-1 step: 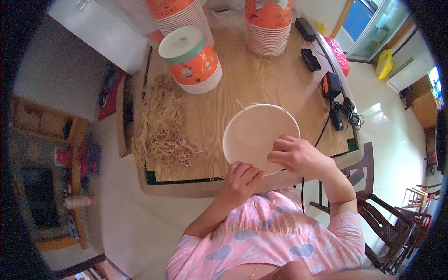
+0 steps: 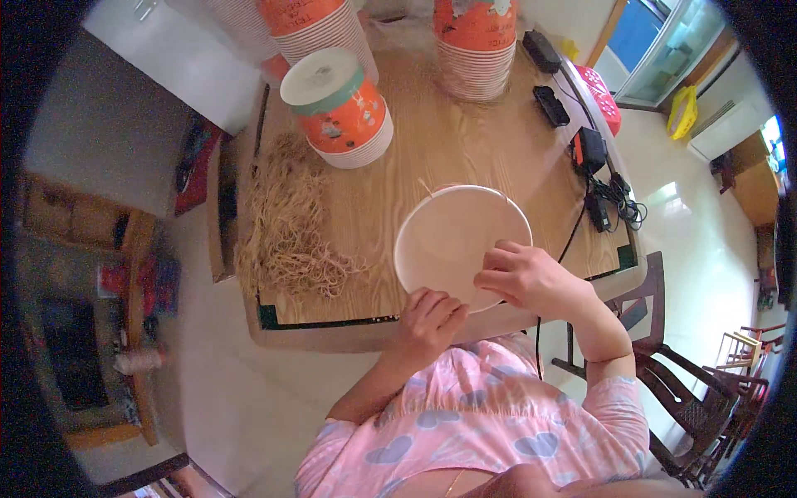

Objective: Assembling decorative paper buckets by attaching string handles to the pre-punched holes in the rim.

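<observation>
A round paper bucket (image 2: 448,236) with a white inside stands at the table's near edge, its mouth facing me. My left hand (image 2: 433,319) is closed over the bucket's near left rim, fingers bent together. My right hand (image 2: 519,278) reaches over the near right rim, its fingers curled and pressed together inside the mouth. Whatever those fingertips pinch is hidden. Thin tan strands (image 2: 425,186) poke out at the bucket's far rim. To the left lies a loose heap of tan paper-like shreds or cord (image 2: 290,228).
Behind the heap sits an upside-down orange and green bucket stack (image 2: 340,116). Taller bucket stacks (image 2: 475,58) stand at the far edge. Along the right edge lie black adapters and a coiled cable (image 2: 614,203); one cord runs down past my right hand. A dark wooden chair (image 2: 685,390) stands at right.
</observation>
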Motion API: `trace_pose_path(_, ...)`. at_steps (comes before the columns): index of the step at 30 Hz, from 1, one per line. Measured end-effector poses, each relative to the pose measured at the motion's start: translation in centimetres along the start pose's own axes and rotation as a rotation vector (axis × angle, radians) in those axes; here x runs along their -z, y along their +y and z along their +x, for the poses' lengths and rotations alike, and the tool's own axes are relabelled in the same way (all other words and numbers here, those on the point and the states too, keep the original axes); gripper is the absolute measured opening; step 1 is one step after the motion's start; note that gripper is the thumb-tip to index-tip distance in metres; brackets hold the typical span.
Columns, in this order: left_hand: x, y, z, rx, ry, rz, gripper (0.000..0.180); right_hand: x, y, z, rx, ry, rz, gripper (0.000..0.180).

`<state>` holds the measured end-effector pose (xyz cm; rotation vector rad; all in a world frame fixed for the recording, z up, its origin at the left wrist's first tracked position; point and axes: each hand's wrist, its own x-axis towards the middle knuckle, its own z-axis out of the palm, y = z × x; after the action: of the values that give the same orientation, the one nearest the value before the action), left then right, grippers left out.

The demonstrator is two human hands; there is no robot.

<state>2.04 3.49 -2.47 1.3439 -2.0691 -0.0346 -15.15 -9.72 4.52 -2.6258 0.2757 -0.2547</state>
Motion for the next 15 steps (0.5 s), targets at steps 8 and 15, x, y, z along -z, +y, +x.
trace_pose_path(8, 0.4, 0.3, 0.4, -0.01, -0.048, 0.02, 0.026, -0.1, 0.0, -0.5, -0.086, 0.008, -0.034, 0.019)
trace_pose_path(15, 0.6, 0.3, 1.3, -0.019, -0.035, 0.013, 0.014, 0.3, 0.4, -0.9, -0.039, -0.039, -0.037, 0.015)
